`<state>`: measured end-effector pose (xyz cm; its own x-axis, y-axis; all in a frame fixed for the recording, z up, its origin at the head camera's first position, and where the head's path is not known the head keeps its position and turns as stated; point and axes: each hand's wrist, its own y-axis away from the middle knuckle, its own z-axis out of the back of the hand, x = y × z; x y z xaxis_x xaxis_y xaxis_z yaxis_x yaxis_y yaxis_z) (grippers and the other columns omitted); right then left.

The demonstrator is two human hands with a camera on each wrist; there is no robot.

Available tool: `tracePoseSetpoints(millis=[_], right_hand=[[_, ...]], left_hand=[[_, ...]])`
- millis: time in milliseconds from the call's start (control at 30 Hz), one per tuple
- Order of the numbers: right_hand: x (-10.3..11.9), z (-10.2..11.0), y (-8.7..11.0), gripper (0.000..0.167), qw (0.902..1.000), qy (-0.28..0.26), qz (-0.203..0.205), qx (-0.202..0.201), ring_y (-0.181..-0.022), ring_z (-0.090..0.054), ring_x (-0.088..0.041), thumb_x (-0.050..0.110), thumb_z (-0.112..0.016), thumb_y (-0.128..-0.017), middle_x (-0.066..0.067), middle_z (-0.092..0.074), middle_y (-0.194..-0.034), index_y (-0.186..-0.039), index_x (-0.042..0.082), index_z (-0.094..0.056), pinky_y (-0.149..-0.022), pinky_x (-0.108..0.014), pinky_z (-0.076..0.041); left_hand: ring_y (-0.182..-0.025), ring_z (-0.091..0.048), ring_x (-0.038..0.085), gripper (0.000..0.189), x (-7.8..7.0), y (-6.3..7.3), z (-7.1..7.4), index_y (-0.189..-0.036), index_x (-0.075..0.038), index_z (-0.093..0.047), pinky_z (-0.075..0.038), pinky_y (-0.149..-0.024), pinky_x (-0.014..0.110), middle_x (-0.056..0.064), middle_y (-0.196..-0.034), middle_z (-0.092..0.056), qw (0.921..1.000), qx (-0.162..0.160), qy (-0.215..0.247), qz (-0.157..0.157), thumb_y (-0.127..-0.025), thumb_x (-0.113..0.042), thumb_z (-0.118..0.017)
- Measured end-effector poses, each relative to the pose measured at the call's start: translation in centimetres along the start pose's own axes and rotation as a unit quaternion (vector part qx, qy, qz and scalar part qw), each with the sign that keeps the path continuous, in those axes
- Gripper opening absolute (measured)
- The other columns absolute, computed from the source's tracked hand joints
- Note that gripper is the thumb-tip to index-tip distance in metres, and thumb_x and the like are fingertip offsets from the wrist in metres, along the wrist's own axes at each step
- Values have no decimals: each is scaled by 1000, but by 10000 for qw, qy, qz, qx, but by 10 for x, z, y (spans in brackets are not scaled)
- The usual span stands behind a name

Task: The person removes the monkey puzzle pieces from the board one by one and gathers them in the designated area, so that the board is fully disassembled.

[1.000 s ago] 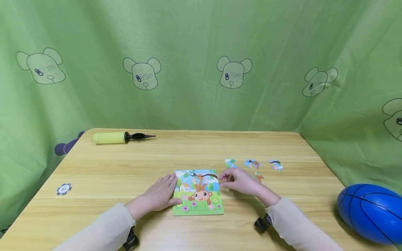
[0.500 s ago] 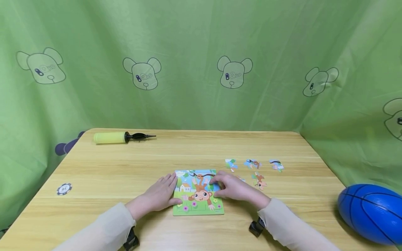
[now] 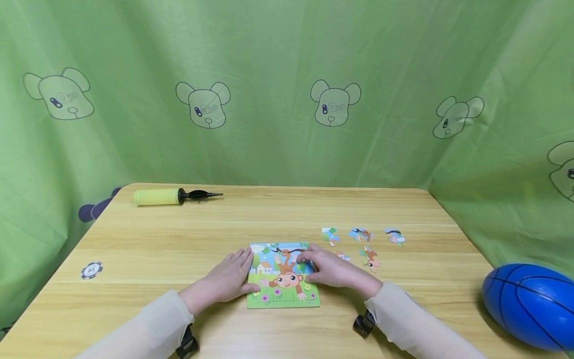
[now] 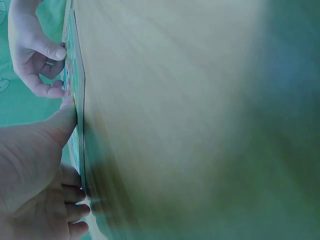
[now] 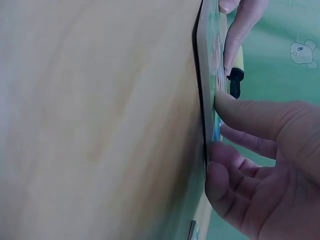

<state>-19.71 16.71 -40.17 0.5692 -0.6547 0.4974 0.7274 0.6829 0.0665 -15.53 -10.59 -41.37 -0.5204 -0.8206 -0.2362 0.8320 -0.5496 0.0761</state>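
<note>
A monkey jigsaw puzzle (image 3: 287,280) is lying flat on the wooden counter (image 3: 215,224), between the person's two hands. The left hand (image 3: 226,279) is resting against the puzzle's left edge, its fingers extending nearly straight and its thumb lying on the lower left of the face. The right hand (image 3: 332,268) is touching the right side, index finger and thumb reaching apart onto the face and the other fingers bending beside the edge; whether they are pinching a piece I cannot tell.

Loose jigsaw pieces (image 3: 361,234) are lying just beyond and to the right, one partly hidden behind the right hand. A yellow hand pump (image 3: 156,197) is lying at the far left, a poker chip (image 3: 91,270) is lying at the near left, and a blue ball (image 3: 529,304) is sitting at the right.
</note>
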Motion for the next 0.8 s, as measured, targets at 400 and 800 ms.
tracePoseSetpoints(millis=[400,800], right_hand=[[0,2,1,37,9999,-140,68,-17,-68,-41,-14,11,-72,-80,0,-45,-95,-115,12,-59,-56,-27,-38],[-1,1,1,39,9999,-154,24,-71,-65,-42,-12,11,-71,-80,-1,-45,-84,-117,11,-59,-54,-25,-38]], left_hand=[[-132,-23,39,82,1,-1,-2,-137,12,-29,-20,-107,47,26,-144,-24,10000,-9,14,18,-89,-50,-51],[-132,-23,39,82,0,-1,-1,-137,12,-29,-20,-107,47,26,-145,-23,10000,13,15,41,-88,-50,-52]])
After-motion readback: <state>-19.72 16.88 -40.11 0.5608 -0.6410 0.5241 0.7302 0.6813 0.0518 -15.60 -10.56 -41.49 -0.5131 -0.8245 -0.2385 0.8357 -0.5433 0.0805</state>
